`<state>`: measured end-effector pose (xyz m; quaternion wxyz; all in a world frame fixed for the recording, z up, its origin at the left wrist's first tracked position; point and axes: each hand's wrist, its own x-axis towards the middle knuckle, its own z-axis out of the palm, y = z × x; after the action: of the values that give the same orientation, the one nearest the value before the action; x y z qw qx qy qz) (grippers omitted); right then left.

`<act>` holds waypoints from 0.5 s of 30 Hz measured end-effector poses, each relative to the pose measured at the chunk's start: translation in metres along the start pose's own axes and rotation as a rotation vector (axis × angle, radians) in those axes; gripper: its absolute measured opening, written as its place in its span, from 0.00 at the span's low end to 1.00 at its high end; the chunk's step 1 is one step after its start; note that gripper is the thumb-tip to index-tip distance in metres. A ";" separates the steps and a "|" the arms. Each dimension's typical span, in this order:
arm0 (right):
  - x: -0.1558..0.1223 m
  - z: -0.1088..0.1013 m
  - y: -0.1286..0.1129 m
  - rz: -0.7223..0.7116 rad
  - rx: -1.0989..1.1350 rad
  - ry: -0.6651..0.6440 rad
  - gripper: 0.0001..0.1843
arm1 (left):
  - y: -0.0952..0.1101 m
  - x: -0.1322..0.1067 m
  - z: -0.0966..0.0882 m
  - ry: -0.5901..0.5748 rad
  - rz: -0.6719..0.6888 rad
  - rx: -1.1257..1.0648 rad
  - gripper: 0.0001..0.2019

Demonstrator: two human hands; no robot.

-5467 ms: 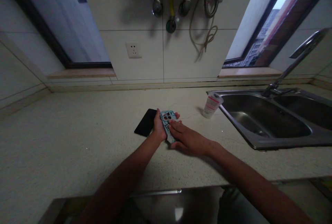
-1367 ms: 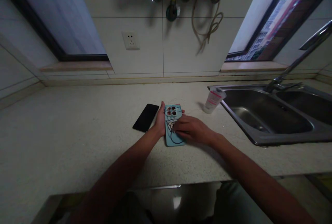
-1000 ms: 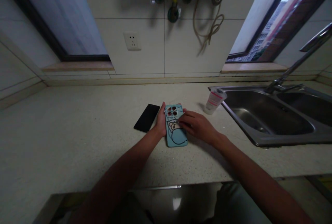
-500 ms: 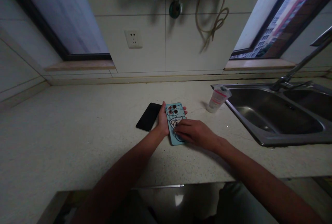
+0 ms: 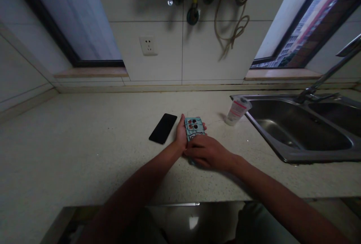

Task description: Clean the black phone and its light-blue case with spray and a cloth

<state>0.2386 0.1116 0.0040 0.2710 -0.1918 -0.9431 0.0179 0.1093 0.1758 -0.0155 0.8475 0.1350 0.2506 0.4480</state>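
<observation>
The pink-red bands of print on the clear plastic cup are too small to read; the cup stands beyond and to the right of the light-blue phone case. The case carries a dark-outlined cartoon drawing, only its upper part showing, below a square camera block with round reddish-brown spots. In this dim light those spots look like openings with skin behind them, though I would not swear to it.

Compared with half a second ago, the right hand has slid down the case: then its fingers lay on the drawing's middle, and now they cover nearly everything below the drawing's top. The left hand overlapped the edge of the black phone then; now a strip of countertop shows between them, and the phone's whole dark face is visible, lying flat to the left of the case.

The case rests in the left hand, which is cupped beneath it, thumb along its left edge and fingertips emerging past its right edge. The right hand lies across the lower part of the case, fingers bent and drawn together; whether they pinch anything I cannot tell. Farther right of the case than the cup is the steel sink.
</observation>
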 end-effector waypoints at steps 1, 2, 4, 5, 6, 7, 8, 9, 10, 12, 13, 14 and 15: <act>0.001 -0.002 -0.003 -0.023 0.002 -0.046 0.13 | 0.002 0.000 -0.001 -0.007 0.016 -0.002 0.32; 0.002 -0.004 -0.005 -0.041 0.003 -0.093 0.13 | 0.004 0.000 -0.003 -0.016 0.026 -0.009 0.31; 0.003 -0.007 -0.008 -0.063 0.009 -0.182 0.13 | 0.007 0.001 -0.005 -0.027 0.036 -0.029 0.31; 0.003 -0.008 -0.009 -0.074 0.016 -0.217 0.12 | 0.008 0.001 -0.006 -0.029 0.037 -0.036 0.31; 0.004 -0.009 -0.010 -0.086 0.026 -0.246 0.12 | 0.008 0.002 -0.007 -0.032 0.038 -0.039 0.30; 0.004 -0.009 -0.010 -0.093 0.035 -0.264 0.11 | 0.009 0.002 -0.008 -0.036 0.040 -0.039 0.30; 0.004 -0.009 -0.010 -0.098 0.045 -0.277 0.11 | 0.009 0.002 -0.008 -0.042 0.041 -0.036 0.30; 0.004 -0.010 -0.009 -0.102 0.054 -0.284 0.11 | 0.010 0.002 -0.008 -0.047 0.041 -0.033 0.31; 0.004 -0.010 -0.008 -0.102 0.061 -0.285 0.11 | 0.010 0.002 -0.008 -0.052 0.035 -0.031 0.31; 0.003 -0.013 -0.005 -0.092 0.065 -0.271 0.11 | 0.012 0.001 -0.007 -0.064 0.017 -0.028 0.34; 0.003 -0.015 -0.003 -0.083 0.061 -0.259 0.10 | 0.014 0.000 -0.007 -0.071 0.009 -0.029 0.35; 0.002 -0.018 -0.002 -0.073 0.055 -0.246 0.10 | 0.015 0.000 -0.006 -0.077 0.007 -0.035 0.36; 0.001 -0.021 0.001 -0.063 0.049 -0.235 0.10 | 0.017 -0.001 -0.006 -0.079 0.014 -0.044 0.37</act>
<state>0.2491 0.1109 0.0227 0.1637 -0.1519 -0.9732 0.0548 0.0937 0.1846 -0.0128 0.8563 0.1358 0.2059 0.4538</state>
